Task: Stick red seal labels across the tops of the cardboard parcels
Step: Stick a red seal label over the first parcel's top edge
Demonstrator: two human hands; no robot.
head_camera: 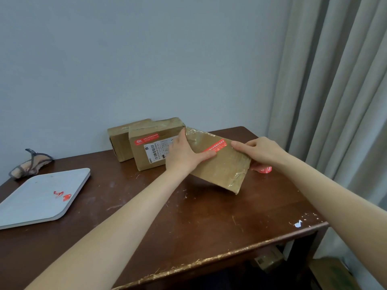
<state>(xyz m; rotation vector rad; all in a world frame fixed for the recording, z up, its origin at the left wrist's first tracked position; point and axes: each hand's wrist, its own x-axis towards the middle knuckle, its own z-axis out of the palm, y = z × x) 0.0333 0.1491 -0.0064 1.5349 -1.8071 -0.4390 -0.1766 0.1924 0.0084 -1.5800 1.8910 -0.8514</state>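
Above table (209,216), left hand (182,155), right hand (261,151) fingers (238,145) grip parcel (226,166), long axis slanting near-right.

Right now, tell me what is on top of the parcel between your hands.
A red seal label lies across the parcel, with glossy tape beside it. The thumb of the left hand covers part of its print; the right hand rests by its other end.

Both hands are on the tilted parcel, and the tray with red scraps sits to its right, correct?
No. The head view shows the tray left of the parcel, not right. The left hand and right hand are both on the parcel.
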